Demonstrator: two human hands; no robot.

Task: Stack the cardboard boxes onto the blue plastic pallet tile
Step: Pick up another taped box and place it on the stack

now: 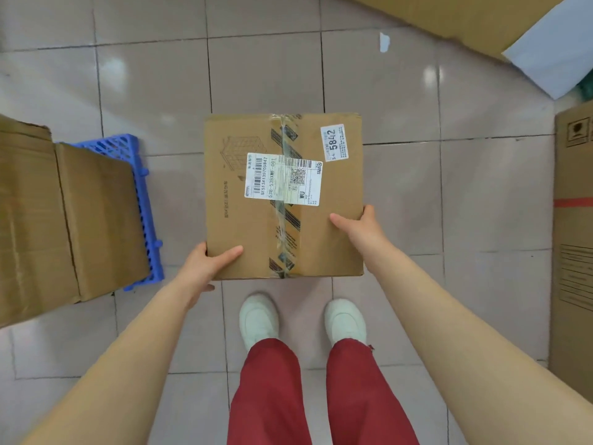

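A taped cardboard box (231, 226) with white shipping labels is in front of me above the tiled floor, just beyond my shoes. My left hand (205, 263) grips its near left corner, thumb on top. My right hand (361, 228) grips its right edge, thumb on top. At the left lies the blue plastic pallet tile (144, 200), mostly covered by a large cardboard box (64, 213) sitting on it; only the tile's right rim shows.
A tall cardboard box (574, 239) with a red stripe stands at the right edge. Flattened cardboard (449, 17) and a white sheet (555, 56) lie at the top right. My white shoes (260, 319) stand on the tiles below the held box.
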